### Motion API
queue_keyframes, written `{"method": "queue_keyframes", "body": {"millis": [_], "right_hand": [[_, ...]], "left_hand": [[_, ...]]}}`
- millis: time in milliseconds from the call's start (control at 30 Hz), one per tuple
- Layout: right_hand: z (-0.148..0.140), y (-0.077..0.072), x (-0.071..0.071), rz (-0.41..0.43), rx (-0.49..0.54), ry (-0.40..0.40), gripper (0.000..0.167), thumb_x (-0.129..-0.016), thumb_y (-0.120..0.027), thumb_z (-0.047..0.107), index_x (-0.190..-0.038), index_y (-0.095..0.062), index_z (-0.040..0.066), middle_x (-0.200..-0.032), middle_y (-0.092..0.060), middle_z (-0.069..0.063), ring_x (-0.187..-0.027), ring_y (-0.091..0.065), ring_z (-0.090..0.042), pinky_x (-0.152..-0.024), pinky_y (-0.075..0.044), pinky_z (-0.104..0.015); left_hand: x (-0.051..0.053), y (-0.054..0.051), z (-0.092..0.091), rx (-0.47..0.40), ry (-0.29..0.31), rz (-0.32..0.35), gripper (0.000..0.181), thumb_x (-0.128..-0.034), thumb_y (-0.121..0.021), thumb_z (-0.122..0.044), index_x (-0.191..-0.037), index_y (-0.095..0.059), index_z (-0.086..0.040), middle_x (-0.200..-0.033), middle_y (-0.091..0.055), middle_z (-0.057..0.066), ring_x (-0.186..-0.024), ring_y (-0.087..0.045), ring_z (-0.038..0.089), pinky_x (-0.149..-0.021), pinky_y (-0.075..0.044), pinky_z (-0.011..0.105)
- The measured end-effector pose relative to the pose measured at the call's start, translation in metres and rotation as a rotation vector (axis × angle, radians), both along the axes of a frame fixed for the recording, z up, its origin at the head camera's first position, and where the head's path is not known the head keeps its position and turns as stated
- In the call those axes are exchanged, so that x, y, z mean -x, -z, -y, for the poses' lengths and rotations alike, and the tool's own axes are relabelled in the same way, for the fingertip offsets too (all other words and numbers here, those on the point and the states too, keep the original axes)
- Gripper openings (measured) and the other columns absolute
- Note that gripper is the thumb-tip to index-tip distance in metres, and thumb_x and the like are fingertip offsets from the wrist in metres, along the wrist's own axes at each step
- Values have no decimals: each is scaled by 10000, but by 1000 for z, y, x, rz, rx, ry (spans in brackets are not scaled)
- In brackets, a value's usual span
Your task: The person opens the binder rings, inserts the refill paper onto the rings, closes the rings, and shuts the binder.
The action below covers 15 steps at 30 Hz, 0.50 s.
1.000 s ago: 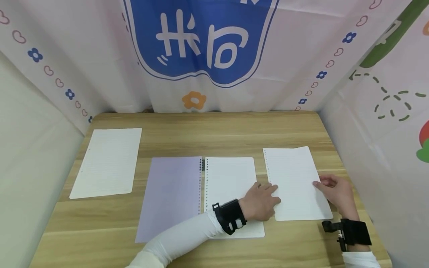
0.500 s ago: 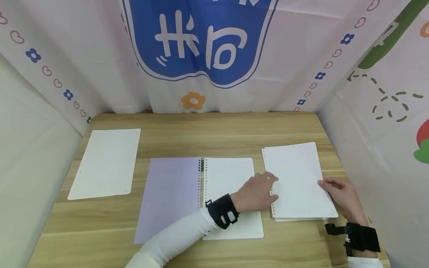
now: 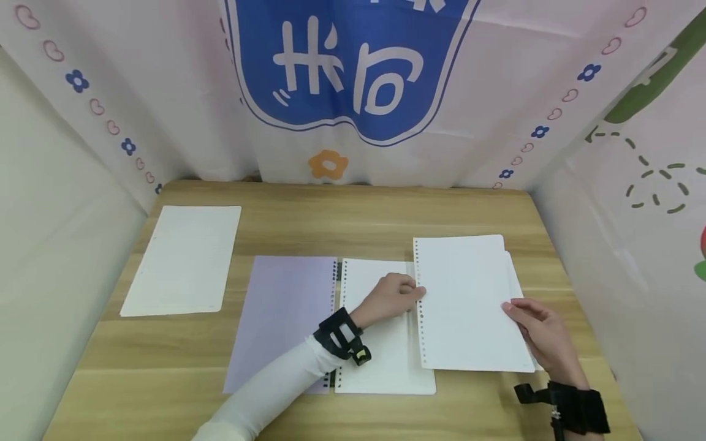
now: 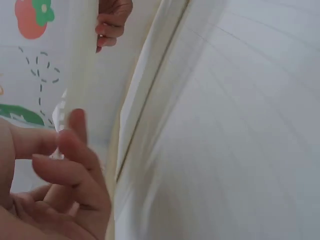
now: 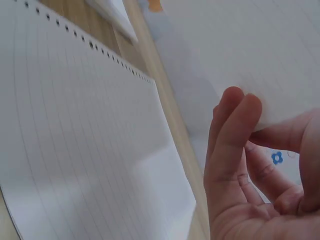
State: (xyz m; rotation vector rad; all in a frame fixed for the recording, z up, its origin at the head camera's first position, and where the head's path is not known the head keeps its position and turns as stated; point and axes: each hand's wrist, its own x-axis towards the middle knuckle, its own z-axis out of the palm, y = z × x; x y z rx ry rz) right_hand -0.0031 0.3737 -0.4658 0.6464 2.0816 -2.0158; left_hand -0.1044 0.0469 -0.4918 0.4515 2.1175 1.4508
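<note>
Left hand [image 3: 388, 300] and right hand [image 3: 543, 338] pinch opposite edges of a punched paper sheet [image 3: 463, 306], raised at three o'clock of an open notebook [image 3: 295, 303] on the desk [image 3: 342, 220]; positioning it seems the current step; the next move likely calls for level, even support.

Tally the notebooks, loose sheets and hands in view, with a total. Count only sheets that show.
Notebooks: 1, the open notebook
Loose sheets: 3, the left sheet, the held sheet and the lower sheet partly hidden by it; can't tell if more lie beneath
Hands: 2, left hand and right hand
Total: 6
</note>
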Motion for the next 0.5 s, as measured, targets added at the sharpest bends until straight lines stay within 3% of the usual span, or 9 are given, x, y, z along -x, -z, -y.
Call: {"method": "queue_keyframes", "body": {"millis": [100,267,367,500], "right_hand": [[13,1,3,30,-45,-50,155,-1025,-748,244,-1158,-721,169,-994,-758,146,-873,-662,-23,-735,-559,-180],[35,6,13,35,-167,-146,352,-1057,-700,316,-1302,-629,73,-996,-740,148,-863,-672,-73,-741,-588,-258],[48,10,19,36,-230,-146,446,-1039,-724,346,-1308,-649,-2,-950,-754,143,-829,-685,-92,-734,-593,-270],[65,15,23,24,-247,-140,452,-1022,-752,322,-1290,-679,-35,-939,-780,125,-845,-710,-82,-760,-602,-258]], "left_hand": [[0,5,13,-12,-40,-37,242,-1061,-655,-310,-1043,-793,-112,-831,-777,12,-717,-644,113,-646,-473,243],[-3,4,36,28,-77,-49,203,-1056,-667,-291,-1043,-793,-134,-867,-771,-43,-739,-632,111,-665,-502,262],[-5,3,50,46,-95,-33,196,-1054,-671,-298,-1043,-791,-143,-869,-770,-51,-750,-652,122,-669,-524,276],[-11,2,69,64,-121,-33,198,-1051,-680,-290,-1075,-786,-124,-892,-781,-24,-779,-694,145,-687,-577,305]]}}
